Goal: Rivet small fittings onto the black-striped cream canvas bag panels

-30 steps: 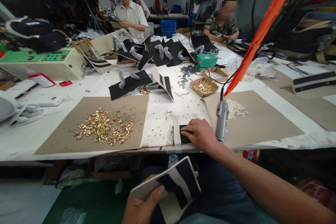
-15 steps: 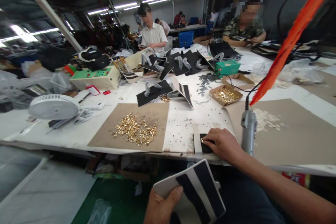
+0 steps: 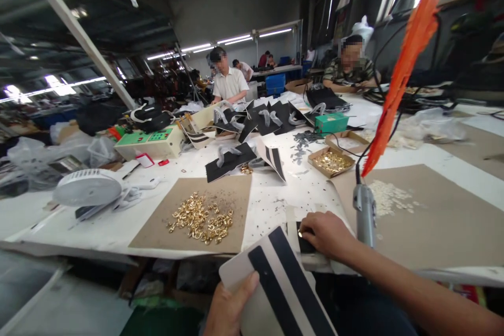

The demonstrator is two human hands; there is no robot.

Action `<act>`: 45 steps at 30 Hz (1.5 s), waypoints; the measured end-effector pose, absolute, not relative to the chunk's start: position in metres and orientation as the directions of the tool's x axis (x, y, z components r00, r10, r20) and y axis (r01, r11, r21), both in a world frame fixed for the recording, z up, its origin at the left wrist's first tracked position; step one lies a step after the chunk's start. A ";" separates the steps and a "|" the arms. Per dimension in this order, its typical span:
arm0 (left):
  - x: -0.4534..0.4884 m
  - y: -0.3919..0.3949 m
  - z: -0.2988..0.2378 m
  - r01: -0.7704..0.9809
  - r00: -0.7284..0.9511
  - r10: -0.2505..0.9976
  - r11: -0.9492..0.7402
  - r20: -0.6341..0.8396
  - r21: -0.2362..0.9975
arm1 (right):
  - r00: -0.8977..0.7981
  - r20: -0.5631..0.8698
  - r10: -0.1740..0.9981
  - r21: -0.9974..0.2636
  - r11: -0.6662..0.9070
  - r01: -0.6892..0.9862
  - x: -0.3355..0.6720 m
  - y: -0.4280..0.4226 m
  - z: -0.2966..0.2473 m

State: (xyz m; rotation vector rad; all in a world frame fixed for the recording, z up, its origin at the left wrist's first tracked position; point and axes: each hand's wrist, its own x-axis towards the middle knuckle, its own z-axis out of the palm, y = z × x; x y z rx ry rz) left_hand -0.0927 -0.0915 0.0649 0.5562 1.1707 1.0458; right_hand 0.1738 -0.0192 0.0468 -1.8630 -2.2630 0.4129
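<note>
My left hand [image 3: 231, 302] grips a cream panel with black stripes [image 3: 271, 273] by its left side, thumb on the striped face. The panel is tilted up in front of the table edge. My right hand [image 3: 331, 235] rests at that edge over a small black pad [image 3: 305, 246], fingers pinched together. At the fingertips shows a small gold metal piece [image 3: 300, 232], partly hidden; its exact kind is unclear. Left of the hands, a pile of gold metal hardware [image 3: 199, 218] lies on a brown sheet [image 3: 153, 231].
A grey electric screwdriver [image 3: 365, 215] hangs by an orange wrap [image 3: 397, 79] right of my right hand. Behind stand a carton of gold pieces [image 3: 331, 161] and a green box [image 3: 331, 123]. A white fan [image 3: 87, 187] sits left. Two co-workers are across the table.
My view has tilted upward. The striped panel in my left hand has risen and come closer to the pad. My right hand stays at the pad, still pinching.
</note>
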 end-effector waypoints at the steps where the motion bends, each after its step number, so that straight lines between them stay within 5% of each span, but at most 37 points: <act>1: -0.091 -0.088 0.066 -0.358 0.034 0.879 0.455 -0.476 0.815 | -0.203 -0.046 0.978 -0.314 0.178 0.932 0.172 -0.018 0.049; 6: -0.081 -0.070 0.072 -0.337 0.074 0.877 0.470 -0.475 0.816 | -0.222 -0.049 0.974 -0.348 0.192 0.918 0.176 -0.010 0.053; 10: -0.074 -0.063 0.074 -0.341 0.187 0.848 0.530 -0.497 0.777 | -0.117 0.087 0.989 -0.636 0.145 0.758 0.186 -0.030 0.047; 14: -0.061 -0.066 0.065 -0.259 0.287 0.816 0.570 -0.501 0.780 | 0.079 -0.017 0.997 -0.982 -0.032 0.187 0.182 -0.080 0.039; 17: -0.046 -0.070 0.051 -0.193 0.316 0.831 0.528 -0.457 0.827 | -0.020 -0.251 0.968 -0.944 -0.250 -0.217 0.174 -0.112 0.032; 19: -0.037 -0.074 0.038 -0.127 0.327 0.846 0.480 -0.420 0.868 | -0.121 -0.332 0.935 -0.878 -0.354 -0.322 0.171 -0.123 0.026; 27: -0.024 -0.071 0.022 0.127 0.358 0.885 0.268 -0.297 0.955 | -0.037 -0.264 0.964 -0.962 -0.260 0.081 0.181 -0.112 0.022; 37: 0.002 0.013 0.032 0.383 0.270 0.936 0.110 -0.225 0.917 | 0.214 -0.052 0.975 -0.743 -0.181 0.644 0.183 -0.044 0.030; 45: 0.005 0.028 0.023 0.449 0.295 0.926 0.085 -0.237 0.889 | 0.188 -0.093 0.978 -0.680 -0.201 0.705 0.186 -0.032 0.025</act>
